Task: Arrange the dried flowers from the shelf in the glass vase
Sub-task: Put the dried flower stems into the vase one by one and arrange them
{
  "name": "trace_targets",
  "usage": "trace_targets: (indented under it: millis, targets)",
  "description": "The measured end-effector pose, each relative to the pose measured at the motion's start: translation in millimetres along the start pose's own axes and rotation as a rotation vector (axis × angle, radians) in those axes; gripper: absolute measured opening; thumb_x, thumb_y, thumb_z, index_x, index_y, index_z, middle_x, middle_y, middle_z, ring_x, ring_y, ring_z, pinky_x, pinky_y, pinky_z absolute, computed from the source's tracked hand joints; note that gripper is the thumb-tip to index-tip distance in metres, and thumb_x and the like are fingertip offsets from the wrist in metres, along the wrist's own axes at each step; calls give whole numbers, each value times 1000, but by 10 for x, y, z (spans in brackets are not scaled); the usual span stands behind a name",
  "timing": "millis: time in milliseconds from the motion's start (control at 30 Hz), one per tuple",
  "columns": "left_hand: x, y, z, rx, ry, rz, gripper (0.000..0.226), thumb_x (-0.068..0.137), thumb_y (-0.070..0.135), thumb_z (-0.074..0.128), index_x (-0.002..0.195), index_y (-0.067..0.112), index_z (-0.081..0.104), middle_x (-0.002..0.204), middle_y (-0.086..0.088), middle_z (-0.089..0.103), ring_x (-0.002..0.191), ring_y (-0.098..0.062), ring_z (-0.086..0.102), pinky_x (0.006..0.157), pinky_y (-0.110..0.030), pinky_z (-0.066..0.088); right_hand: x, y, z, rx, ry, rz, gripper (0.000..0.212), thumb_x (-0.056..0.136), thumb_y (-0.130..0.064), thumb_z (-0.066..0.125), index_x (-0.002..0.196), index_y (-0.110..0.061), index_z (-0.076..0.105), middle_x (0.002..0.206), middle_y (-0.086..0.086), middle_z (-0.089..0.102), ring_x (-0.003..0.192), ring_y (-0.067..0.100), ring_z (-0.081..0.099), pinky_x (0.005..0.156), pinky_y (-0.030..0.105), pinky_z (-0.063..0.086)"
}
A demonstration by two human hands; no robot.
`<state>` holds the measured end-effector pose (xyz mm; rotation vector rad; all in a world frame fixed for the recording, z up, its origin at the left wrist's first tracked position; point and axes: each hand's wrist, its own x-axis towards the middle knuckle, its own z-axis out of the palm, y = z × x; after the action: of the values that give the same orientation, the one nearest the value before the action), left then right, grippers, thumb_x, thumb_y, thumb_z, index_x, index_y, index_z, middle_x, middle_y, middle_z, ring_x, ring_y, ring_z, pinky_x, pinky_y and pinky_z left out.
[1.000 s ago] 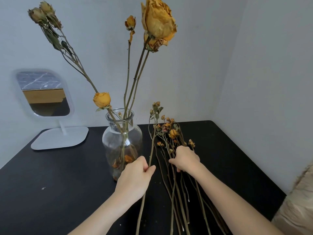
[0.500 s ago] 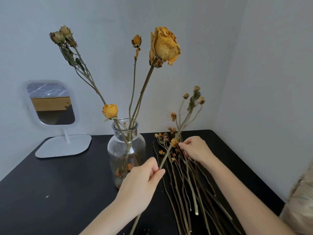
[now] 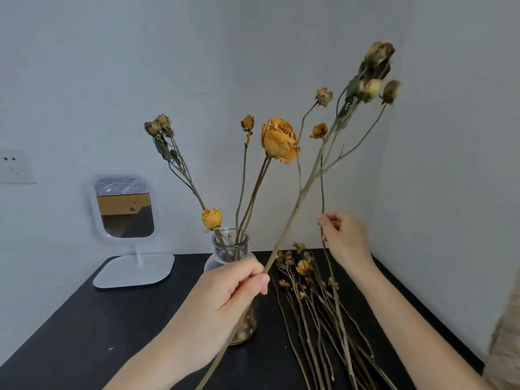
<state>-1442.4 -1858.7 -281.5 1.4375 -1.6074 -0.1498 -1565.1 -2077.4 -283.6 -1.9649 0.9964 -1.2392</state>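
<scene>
A glass vase [image 3: 231,247] stands on the black table [image 3: 84,319] and holds several dried yellow roses, the largest bloom [image 3: 279,139] at the top. My left hand [image 3: 225,299] grips the lower stem of a long branched dried flower [image 3: 302,192], which slants up to the right, with buds [image 3: 375,68] high near the wall. My left hand covers much of the vase body. My right hand [image 3: 344,237] pinches a thin stem [image 3: 322,178] bearing a small orange bud [image 3: 319,130]. A pile of dried flowers [image 3: 315,299] lies on the table to the right of the vase.
A white stand mirror [image 3: 125,209] sits at the back left of the table, with a wall socket [image 3: 14,166] further left. Grey walls meet in a corner behind the vase. Beige fabric [image 3: 506,333] shows at the right edge.
Both hands have risen. My left hand has lifted the branched flower off the pile and tipped it upright. My right hand has moved up to pinch a thin stem. The camera has tilted up.
</scene>
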Motion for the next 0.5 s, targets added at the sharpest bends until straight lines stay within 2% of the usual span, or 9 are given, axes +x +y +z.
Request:
trace_targets:
  millis: [133, 233, 300, 400, 500]
  targets:
    - [25, 120, -197, -35, -51, 28, 27, 83, 45, 40, 76, 26, 59, 57, 20, 50, 52, 6, 45, 53, -4, 33, -14, -187, 43, 20, 11, -28, 15, 96, -25, 47, 99, -15, 58, 74, -5, 55, 68, 3, 52, 49, 10, 39]
    - [92, 215, -302, -88, -94, 66, 26, 85, 41, 41, 76, 25, 59, 56, 22, 50, 50, 8, 46, 50, -2, 33, -37, -278, 71, 26, 11, -44, 15, 95, -25, 47, 98, -16, 58, 73, -6, 54, 68, 3, 52, 54, 12, 35]
    - [179, 265, -387, -169, -78, 69, 26, 85, 42, 42, 75, 25, 60, 52, 15, 44, 45, 1, 39, 46, -6, 31, -36, -324, 78, 42, 21, -39, 15, 95, -25, 47, 98, -15, 59, 73, -6, 54, 69, 4, 52, 58, 15, 36]
    - [390, 278, -598, -230, 69, 41, 26, 87, 39, 43, 74, 27, 62, 50, 10, 37, 43, -3, 31, 41, -10, 27, -13, -406, 70, 73, 43, -42, 13, 95, -24, 48, 95, -16, 59, 72, -5, 55, 68, 6, 52, 57, 16, 35]
    - [662, 261, -870, -187, 271, 24, 32, 96, 24, 42, 72, 28, 62, 52, 12, 45, 43, -1, 35, 39, -9, 27, 19, -500, 60, 79, 55, -75, 12, 95, -24, 49, 91, -18, 58, 70, -5, 55, 67, 8, 53, 56, 16, 34]
